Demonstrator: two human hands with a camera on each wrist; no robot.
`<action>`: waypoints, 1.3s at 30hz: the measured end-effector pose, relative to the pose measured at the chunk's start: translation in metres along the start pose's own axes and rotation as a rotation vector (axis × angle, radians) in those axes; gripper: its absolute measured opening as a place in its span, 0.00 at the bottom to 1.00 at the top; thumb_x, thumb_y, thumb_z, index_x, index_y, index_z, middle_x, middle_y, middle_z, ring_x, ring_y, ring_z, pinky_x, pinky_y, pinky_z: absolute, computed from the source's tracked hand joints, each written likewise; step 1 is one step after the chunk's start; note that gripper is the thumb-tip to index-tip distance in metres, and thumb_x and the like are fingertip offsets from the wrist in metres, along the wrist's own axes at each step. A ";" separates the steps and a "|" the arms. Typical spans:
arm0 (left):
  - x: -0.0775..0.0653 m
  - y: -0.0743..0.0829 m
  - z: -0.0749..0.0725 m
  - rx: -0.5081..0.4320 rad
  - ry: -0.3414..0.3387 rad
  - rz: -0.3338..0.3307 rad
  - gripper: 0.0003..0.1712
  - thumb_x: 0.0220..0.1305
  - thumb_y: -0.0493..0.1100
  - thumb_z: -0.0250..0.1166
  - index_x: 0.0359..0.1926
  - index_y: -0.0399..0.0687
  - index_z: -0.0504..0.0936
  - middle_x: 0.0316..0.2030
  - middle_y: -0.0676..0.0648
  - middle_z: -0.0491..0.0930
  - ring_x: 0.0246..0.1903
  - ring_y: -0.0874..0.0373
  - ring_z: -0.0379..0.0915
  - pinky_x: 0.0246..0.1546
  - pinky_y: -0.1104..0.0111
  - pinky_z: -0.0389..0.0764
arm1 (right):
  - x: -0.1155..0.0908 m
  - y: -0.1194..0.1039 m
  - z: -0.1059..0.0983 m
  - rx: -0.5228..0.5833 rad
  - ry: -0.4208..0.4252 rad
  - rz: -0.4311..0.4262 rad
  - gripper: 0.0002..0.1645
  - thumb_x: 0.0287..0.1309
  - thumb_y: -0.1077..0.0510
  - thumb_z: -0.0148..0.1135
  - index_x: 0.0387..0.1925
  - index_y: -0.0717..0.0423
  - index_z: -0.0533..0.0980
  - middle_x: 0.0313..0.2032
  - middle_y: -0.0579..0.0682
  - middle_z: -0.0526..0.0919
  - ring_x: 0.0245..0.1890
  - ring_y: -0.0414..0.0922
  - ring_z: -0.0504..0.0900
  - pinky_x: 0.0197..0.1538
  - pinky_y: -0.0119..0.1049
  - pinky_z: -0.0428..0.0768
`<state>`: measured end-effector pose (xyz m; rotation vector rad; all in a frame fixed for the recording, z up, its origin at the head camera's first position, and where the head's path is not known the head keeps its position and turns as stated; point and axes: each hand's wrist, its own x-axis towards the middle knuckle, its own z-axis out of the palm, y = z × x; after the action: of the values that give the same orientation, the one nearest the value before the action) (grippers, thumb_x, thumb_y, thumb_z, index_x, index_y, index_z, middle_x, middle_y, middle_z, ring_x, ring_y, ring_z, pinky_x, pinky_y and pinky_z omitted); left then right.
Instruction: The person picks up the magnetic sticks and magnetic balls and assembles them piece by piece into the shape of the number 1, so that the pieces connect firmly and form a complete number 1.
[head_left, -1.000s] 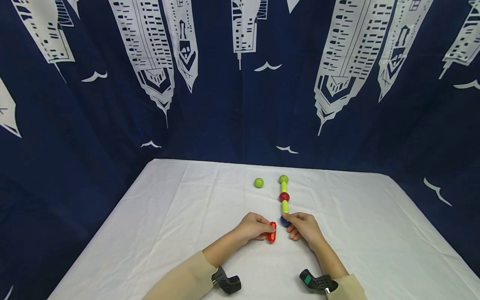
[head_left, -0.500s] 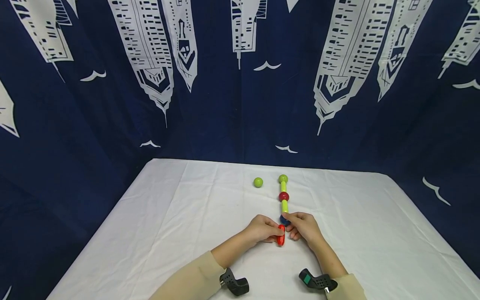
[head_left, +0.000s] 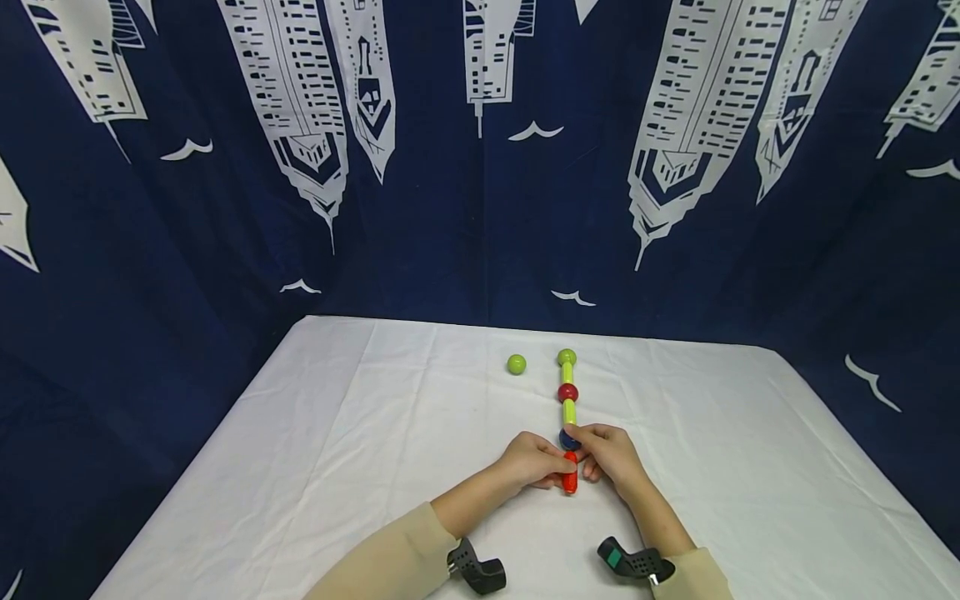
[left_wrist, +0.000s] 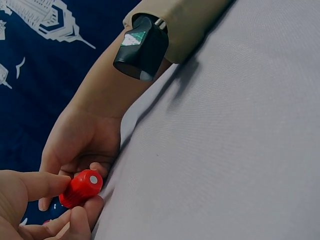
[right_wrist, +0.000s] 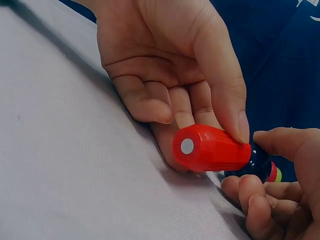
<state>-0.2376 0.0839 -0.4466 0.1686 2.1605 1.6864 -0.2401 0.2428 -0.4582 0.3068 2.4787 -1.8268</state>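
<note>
Thumb and fingers of my left hand (head_left: pixel 528 460) pinch a red magnetic rod (head_left: pixel 571 481), which has a pale round disc on its end in both wrist views. My right hand (head_left: pixel 611 454) pinches a dark blue ball (right_wrist: pixel 256 162), partly covered by the fingers. The red rod's far end meets the blue ball in the right wrist view. Beyond the ball runs a straight line of parts: a yellow-green rod (head_left: pixel 569 412), a red ball (head_left: pixel 567 392), another yellow-green rod (head_left: pixel 567 373) and a green ball (head_left: pixel 567 357).
A loose green ball (head_left: pixel 516 364) lies left of the line's far end. White cloth covers the table (head_left: pixel 360 433), and a dark blue curtain (head_left: pixel 480 217) with a white skyline print hangs behind it. Each wrist wears a black camera (head_left: pixel 480 573).
My left hand has moved right with the red rod, bringing it from beside the blue ball to the line's near end. The right hand has stayed on the ball.
</note>
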 end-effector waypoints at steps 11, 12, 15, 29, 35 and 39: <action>0.005 -0.002 0.004 -0.013 0.013 0.004 0.07 0.54 0.37 0.73 0.24 0.40 0.84 0.14 0.51 0.79 0.12 0.68 0.72 0.16 0.80 0.73 | 0.001 0.001 -0.001 0.013 0.001 0.000 0.25 0.61 0.48 0.65 0.43 0.69 0.79 0.16 0.48 0.74 0.09 0.37 0.70 0.16 0.27 0.72; 0.005 -0.002 0.005 -0.011 0.016 0.006 0.07 0.54 0.36 0.73 0.24 0.40 0.84 0.14 0.51 0.79 0.12 0.68 0.72 0.16 0.80 0.73 | 0.001 0.001 -0.001 0.014 0.002 0.000 0.25 0.61 0.48 0.65 0.43 0.69 0.79 0.16 0.48 0.74 0.09 0.37 0.70 0.16 0.27 0.72; 0.006 -0.001 0.005 -0.008 0.025 0.006 0.07 0.54 0.36 0.74 0.24 0.40 0.83 0.14 0.52 0.78 0.12 0.68 0.72 0.16 0.80 0.74 | 0.002 0.001 -0.001 0.015 0.001 -0.003 0.24 0.61 0.48 0.65 0.43 0.69 0.79 0.16 0.48 0.74 0.09 0.37 0.70 0.16 0.27 0.72; 0.007 -0.002 0.010 0.008 0.079 0.011 0.10 0.53 0.36 0.74 0.21 0.40 0.82 0.14 0.52 0.77 0.13 0.67 0.73 0.17 0.79 0.75 | 0.001 0.004 0.001 0.027 0.012 -0.017 0.25 0.62 0.49 0.64 0.44 0.70 0.79 0.17 0.47 0.74 0.09 0.36 0.70 0.16 0.27 0.72; 0.006 0.000 0.010 -0.024 0.080 0.008 0.08 0.53 0.34 0.74 0.22 0.38 0.83 0.15 0.49 0.80 0.16 0.62 0.79 0.19 0.77 0.77 | 0.000 0.002 0.000 0.031 0.013 -0.018 0.25 0.62 0.49 0.64 0.45 0.70 0.78 0.18 0.48 0.74 0.09 0.37 0.70 0.16 0.27 0.72; 0.007 0.001 0.011 -0.036 0.085 0.006 0.08 0.52 0.33 0.73 0.21 0.38 0.82 0.14 0.48 0.80 0.16 0.61 0.79 0.19 0.77 0.78 | -0.001 0.002 0.000 0.030 0.013 -0.017 0.25 0.62 0.49 0.64 0.45 0.71 0.78 0.18 0.48 0.74 0.10 0.37 0.70 0.16 0.27 0.72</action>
<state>-0.2400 0.0963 -0.4497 0.0948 2.1903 1.7648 -0.2392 0.2430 -0.4599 0.3014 2.4724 -1.8755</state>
